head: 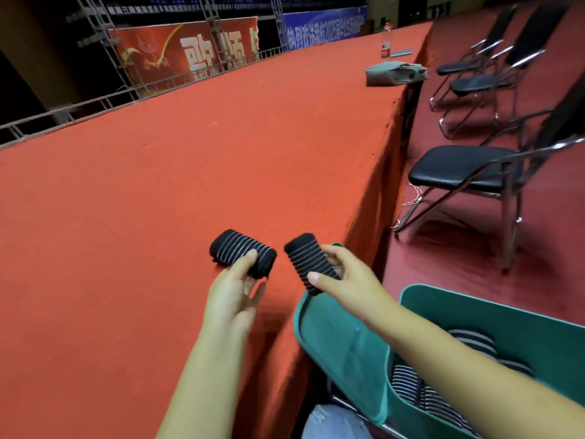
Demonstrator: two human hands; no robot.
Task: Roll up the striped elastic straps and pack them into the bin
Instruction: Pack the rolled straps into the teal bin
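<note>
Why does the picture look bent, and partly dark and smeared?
Head view: the wide lens bows the red table edge; the hall behind is dim; the right hand and forearm over the green bin look motion-blurred; the left hand casts a soft shadow.

My forearms are bare, no sleeves, watch or rings showing. Below my left grip, pale fabric, perhaps light jeans.

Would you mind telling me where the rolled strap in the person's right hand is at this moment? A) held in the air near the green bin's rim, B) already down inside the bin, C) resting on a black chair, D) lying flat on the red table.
A: the right hand grips the rolled strap in the air beside the green bin rim.
</note>
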